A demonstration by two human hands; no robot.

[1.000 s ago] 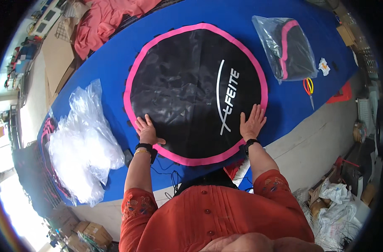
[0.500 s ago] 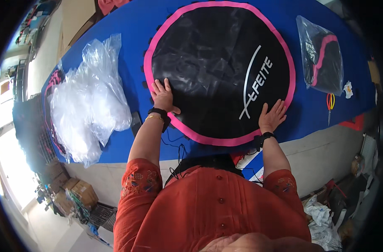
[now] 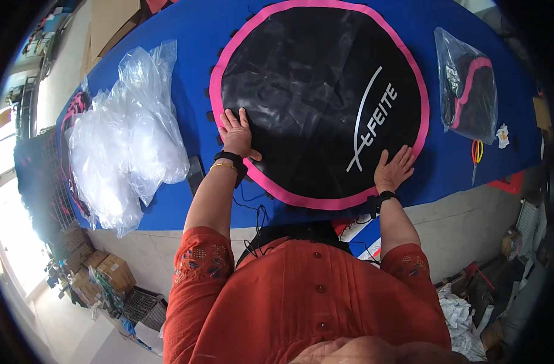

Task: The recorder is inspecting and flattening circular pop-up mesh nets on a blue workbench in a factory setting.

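A round black trampoline mat with a pink border lies spread on the blue-covered table. Small dark loops stick out along its left edge, and white lettering with a curved stroke marks its right half. My left hand rests open on the left rim, fingers apart and pointing away from me. Flat on the lower right rim is my right hand, also open with its fingers stretched out. Neither hand grips anything. Dark bands circle both wrists.
Clear plastic bags are heaped at the left. On the right lie a bagged black-and-pink mat, scissors with red and yellow handles and a small white scrap. A dark flat object sits by my left wrist. Cardboard boxes stand below left.
Both hands stay flat in nearly the same places on the mat. The view has shifted slightly, and the mat's upper edge sits a little higher in it.
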